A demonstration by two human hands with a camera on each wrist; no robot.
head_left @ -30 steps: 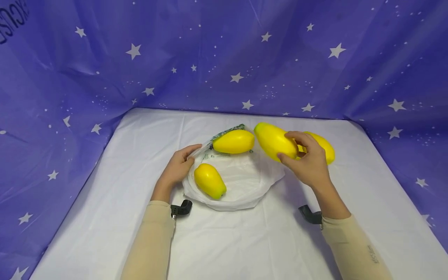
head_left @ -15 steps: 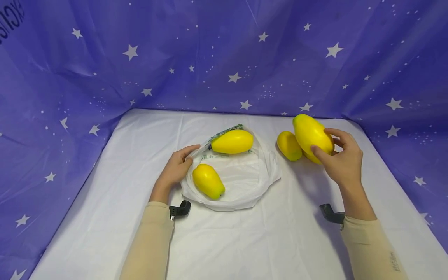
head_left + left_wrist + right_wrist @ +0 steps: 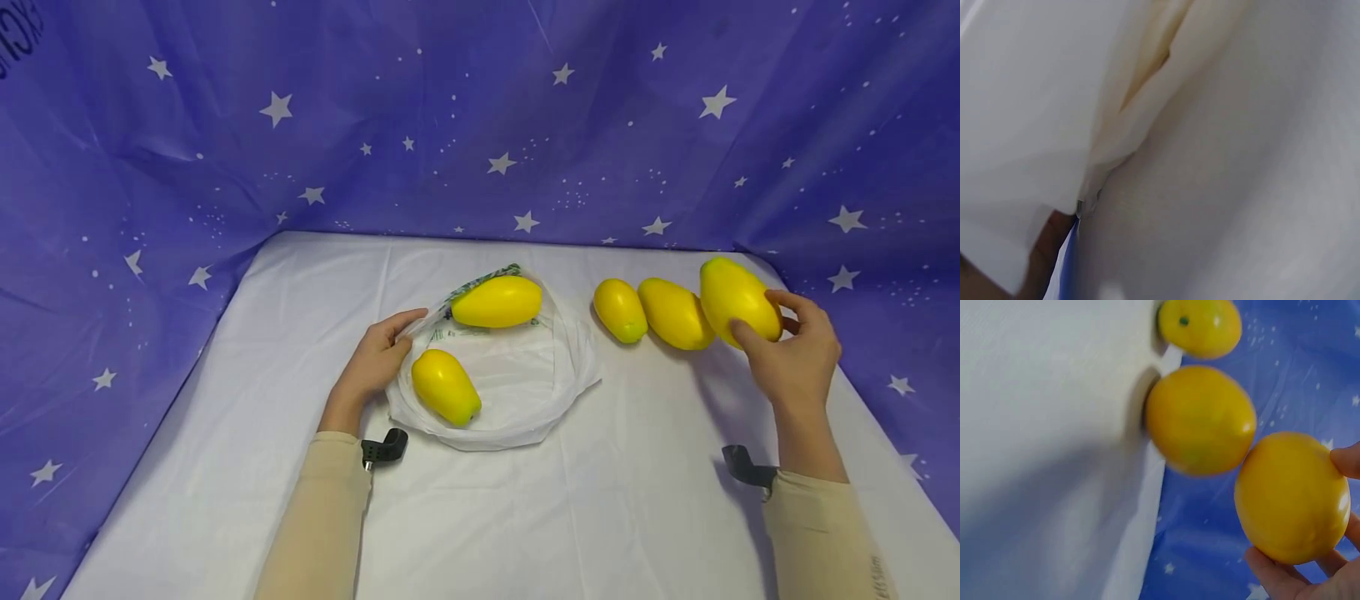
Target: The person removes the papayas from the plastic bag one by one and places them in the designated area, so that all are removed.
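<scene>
My right hand (image 3: 797, 354) grips a yellow papaya (image 3: 738, 302) with a green tip, thumb and fingers around its near end. In the right wrist view the held papaya (image 3: 1292, 497) appears raised above the white cloth, beside a second papaya (image 3: 1200, 420). On the cloth to its left, a long papaya (image 3: 675, 314) lies beside a smaller one (image 3: 620, 311). My left hand (image 3: 377, 357) pinches the left rim of an open white plastic bag (image 3: 517, 437). Inside the bag are a papaya at the back (image 3: 497, 302) and another at the front left (image 3: 446, 387). Bag plastic partly hides the left fingers (image 3: 1047, 250).
A white cloth (image 3: 480, 525) covers the table. Behind and beside it hangs a purple-blue sheet with white stars (image 3: 450, 108). Dark camera mounts project from the left wrist (image 3: 386, 447) and right wrist (image 3: 748, 467).
My right hand has carried the papaya rightward from beside the bag, past the two papayas on the cloth, which now show fully. The left hand has stayed at the bag rim.
</scene>
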